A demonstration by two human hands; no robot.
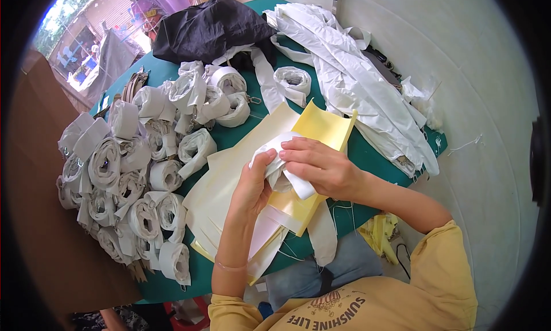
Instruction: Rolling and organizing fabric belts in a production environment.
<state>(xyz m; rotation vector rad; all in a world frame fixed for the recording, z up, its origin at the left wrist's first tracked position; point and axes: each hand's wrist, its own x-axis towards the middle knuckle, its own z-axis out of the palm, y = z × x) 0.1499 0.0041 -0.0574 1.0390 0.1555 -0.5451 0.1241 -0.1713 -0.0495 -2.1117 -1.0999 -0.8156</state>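
Clearly, the left grip [252, 182] is closed on a rolled white strip [275, 150], its thumb pressed against the upper left side. The right grip [327, 167] is also closed on it, fingers bent over the top from the right, with a white flap showing below them. The strip is held above a yellow sheet [327, 127] and some cream sheets [212, 182], which overlap on a green surface [201, 271]. A pale fabric piece [323, 239] hangs toward the person's lap. To the left, a large pile of white rolls [132, 185] crowds the surface, several with metal clips showing. Beyond the sheets, a single roll [283, 78] lies near a heap of black cloth [212, 30]. White cloth [344, 67] stretches along the far right side. Yellow scraps [379, 236] lie lower, past the surface's near edge.
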